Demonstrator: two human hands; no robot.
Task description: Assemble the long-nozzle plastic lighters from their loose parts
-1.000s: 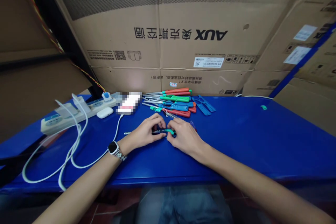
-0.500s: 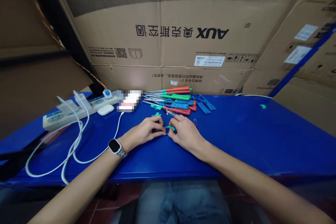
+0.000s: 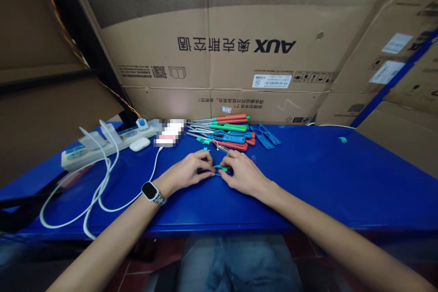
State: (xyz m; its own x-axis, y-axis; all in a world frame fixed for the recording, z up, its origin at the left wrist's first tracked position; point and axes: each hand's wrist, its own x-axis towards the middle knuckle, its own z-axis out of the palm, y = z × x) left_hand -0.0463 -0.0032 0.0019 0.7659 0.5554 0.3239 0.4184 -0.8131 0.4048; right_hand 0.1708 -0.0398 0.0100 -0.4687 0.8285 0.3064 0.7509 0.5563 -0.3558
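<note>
- Left hand [image 3: 187, 172] and right hand [image 3: 241, 174] both pinch a small green-handled tool [image 3: 219, 169] low over the counter [image 3: 325, 178].
- Risk: fingertip-only grip may let it slip.
- Pile of tools [image 3: 227, 131] nearby could get knocked.

Small green-handled tool [image 3: 222, 169] between left hand [image 3: 190, 171] and right hand [image 3: 241, 174]: mostly covered by the fingers; shaft and tip not visible, type cannot be told. Whether either hand grips it or only touches it cannot be told.

Object beside the power strip [image 3: 102, 143]: pixelated patch [image 3: 167, 132], contents unreadable.

Tool pile [image 3: 227, 130] against the cardboard box [image 3: 219, 41]: pieces overlap, count unclear, tips too small to read.

Box cut off by the top edge; its small label print is illegible.

Both forearms run out of the bottom edge. White cable [image 3: 92, 191] dips below the table edge [image 3: 205, 232].
</note>
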